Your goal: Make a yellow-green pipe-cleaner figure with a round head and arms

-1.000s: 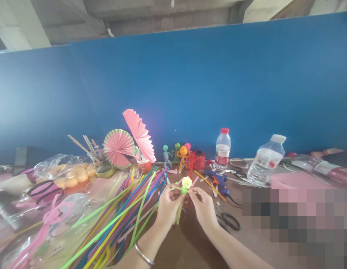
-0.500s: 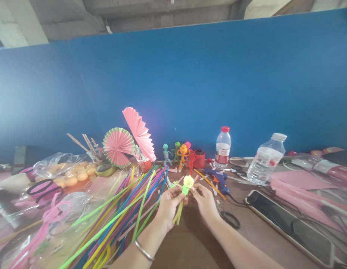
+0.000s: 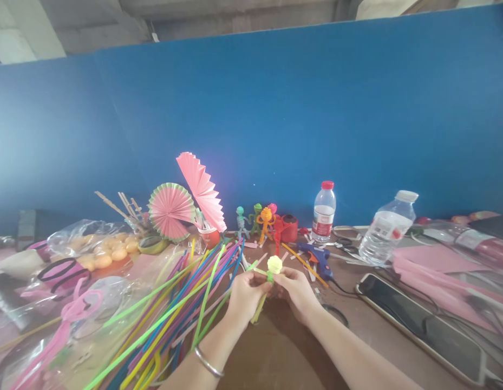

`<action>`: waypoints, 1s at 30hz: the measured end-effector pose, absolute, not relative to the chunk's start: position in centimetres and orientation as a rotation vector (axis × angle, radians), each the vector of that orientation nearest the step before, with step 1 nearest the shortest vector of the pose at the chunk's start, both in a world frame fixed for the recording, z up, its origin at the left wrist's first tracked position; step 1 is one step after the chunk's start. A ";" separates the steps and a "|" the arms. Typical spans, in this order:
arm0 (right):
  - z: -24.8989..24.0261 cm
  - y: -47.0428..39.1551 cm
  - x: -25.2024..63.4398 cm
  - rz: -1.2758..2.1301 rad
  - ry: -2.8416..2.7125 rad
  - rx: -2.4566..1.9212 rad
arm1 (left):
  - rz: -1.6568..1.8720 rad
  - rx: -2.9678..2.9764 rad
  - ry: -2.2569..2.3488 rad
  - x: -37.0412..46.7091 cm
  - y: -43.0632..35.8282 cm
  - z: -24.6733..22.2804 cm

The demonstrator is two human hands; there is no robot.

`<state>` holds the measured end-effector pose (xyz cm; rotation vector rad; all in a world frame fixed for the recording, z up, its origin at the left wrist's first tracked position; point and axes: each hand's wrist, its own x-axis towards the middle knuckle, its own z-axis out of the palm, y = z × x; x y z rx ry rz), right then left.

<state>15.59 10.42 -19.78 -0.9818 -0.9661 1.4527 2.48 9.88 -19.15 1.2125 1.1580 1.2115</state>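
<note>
Between my hands is a small pipe-cleaner figure (image 3: 274, 264) with a pale yellow round head, a bright green band below it and yellow stems hanging down. My left hand (image 3: 247, 295) wears a bracelet at the wrist and pinches the figure's body from the left. From the other side my right hand (image 3: 295, 290) grips it just under the head, fingers closed. Loose pipe cleaners (image 3: 186, 303) in many colours lie in a heap to the left. Behind my hands stand several finished-looking figures, among them an orange figure (image 3: 266, 223) and a red figure (image 3: 278, 233).
A blue glue gun (image 3: 321, 260) lies right of my hands, with scissors (image 3: 336, 314) partly behind my right wrist. Two water bottles (image 3: 324, 212) stand near the blue wall. A phone (image 3: 422, 327) lies at right. Pink paper fans (image 3: 172, 211) and plastic bags (image 3: 84, 238) are at left.
My right hand has moved in to the left and closed around the figure's body, covering more of the green band. The view has shifted slightly.
</note>
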 end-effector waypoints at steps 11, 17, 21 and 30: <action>-19.5 10.2 15.5 1.271 -1.030 -1.118 | 1.240 1.418 1.258 2.5 9.2 -18.4; -19.4 10.1 15.1 1.295 -0.968 -1.031 | 1.289 1.424 1.192 2.7 9.2 -18.2; -19.5 10.2 15.0 1.314 -0.938 -0.968 | 1.293 1.400 1.131 2.6 9.3 -17.8; -19.5 9.8 15.1 1.306 -0.958 -0.939 | 1.319 1.431 1.150 2.7 9.0 -17.5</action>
